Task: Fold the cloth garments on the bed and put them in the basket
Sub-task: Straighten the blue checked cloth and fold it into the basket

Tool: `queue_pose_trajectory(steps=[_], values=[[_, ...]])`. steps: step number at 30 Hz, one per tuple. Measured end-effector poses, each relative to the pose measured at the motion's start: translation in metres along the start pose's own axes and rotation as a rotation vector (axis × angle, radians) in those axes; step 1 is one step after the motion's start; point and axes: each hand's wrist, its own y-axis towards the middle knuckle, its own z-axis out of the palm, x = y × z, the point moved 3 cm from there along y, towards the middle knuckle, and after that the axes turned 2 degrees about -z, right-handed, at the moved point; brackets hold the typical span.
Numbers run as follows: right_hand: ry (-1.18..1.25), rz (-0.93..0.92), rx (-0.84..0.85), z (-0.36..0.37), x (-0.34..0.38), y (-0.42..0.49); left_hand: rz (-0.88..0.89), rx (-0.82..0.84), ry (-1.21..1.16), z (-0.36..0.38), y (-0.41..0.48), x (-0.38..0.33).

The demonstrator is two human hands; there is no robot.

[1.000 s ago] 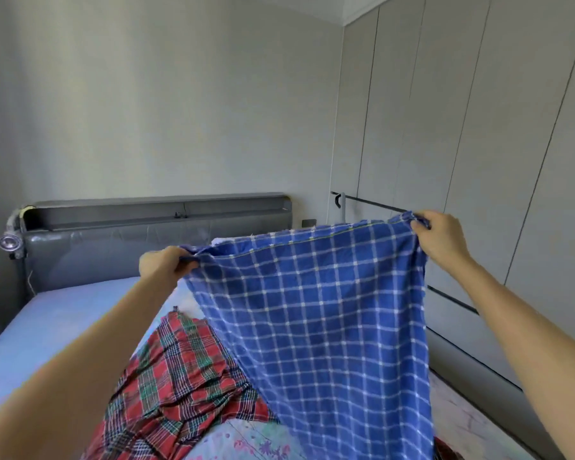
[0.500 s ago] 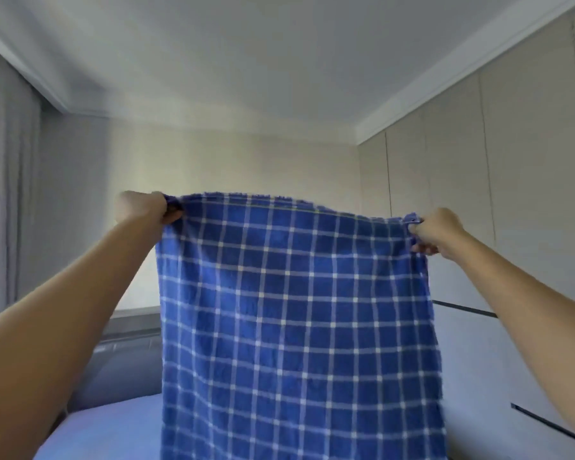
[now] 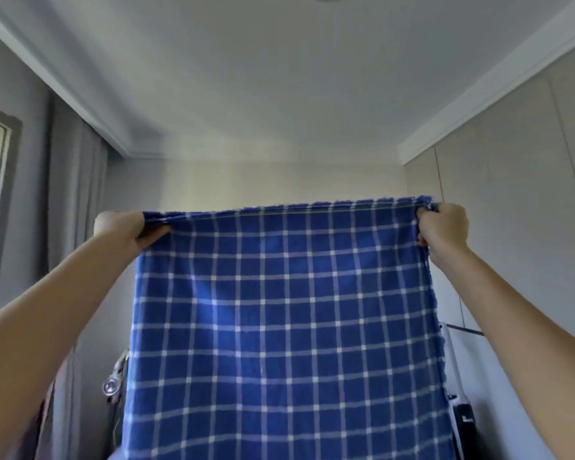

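With both arms raised toward the ceiling, the person holds a blue checked cloth (image 3: 286, 327) stretched out flat in front of the head camera. Left hand (image 3: 127, 227) pinches the upper left corner, fingers curled over the hem and thumb tucked under it; right hand (image 3: 443, 227) grips the upper right corner in the same way, fingers closed round a small bunch of fabric. Top edge runs nearly level between the two hands and looks taut; the rest hangs straight down and fills the lower middle of the view, running out of frame at the bottom. Probable reason for this hold: gripping two adjacent corners high and apart lets the cloth's own weight pull it smooth, so its edges can be found and lined up before a fold. Step in hand is judged to be spreading and squaring the cloth; no fold is made in it yet. Bed and basket are not visible, being hidden below or behind the cloth. Grey curtain (image 3: 73, 194) hangs at left, pale cupboard panels (image 3: 512, 194) stand at right, and a small round clip lamp (image 3: 112, 386) shows just beside the cloth's left edge. Risk noted: uneven pull could skew the hem.
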Motion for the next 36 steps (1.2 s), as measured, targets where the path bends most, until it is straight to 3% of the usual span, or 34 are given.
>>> queue_pose_trajectory(steps=[3, 6, 10, 13, 15, 19, 21, 24, 29, 36], values=[[0.007, 0.088, 0.082, 0.034, -0.027, 0.002, -0.119, 0.013, 0.135, -0.003, 0.010, 0.025], [0.031, 0.301, 0.280, 0.084, -0.094, -0.004, -0.266, -0.022, 0.281, -0.013, 0.024, 0.082], [0.069, 0.540, 0.424, 0.138, -0.201, -0.048, -0.430, -0.163, 0.270, -0.034, 0.047, 0.179], [0.228, 0.657, 0.418, 0.164, -0.241, -0.078, -0.351, -0.196, 0.230, -0.032, 0.048, 0.228], [0.372, 0.588, 0.336, 0.174, -0.229, -0.063, -0.229, -0.144, 0.072, -0.018, 0.053, 0.221], [1.042, 0.344, 0.273, 0.179, -0.138, 0.010, 0.136, -0.051, -0.276, 0.014, 0.080, 0.128], [1.188, 0.245, 0.312, 0.171, -0.093, 0.025, 0.212, -0.050, -0.370, 0.020, 0.084, 0.091], [1.174, 0.177, 0.311, 0.149, -0.066, 0.024, 0.244, -0.036, -0.426, 0.021, 0.071, 0.068], [1.012, 0.221, 0.314, 0.088, -0.070, -0.012, 0.186, -0.016, -0.306, -0.006, 0.011, 0.078], [0.242, 0.295, 0.363, -0.018, -0.126, -0.110, 0.077, -0.089, 0.107, -0.084, -0.122, 0.146]])
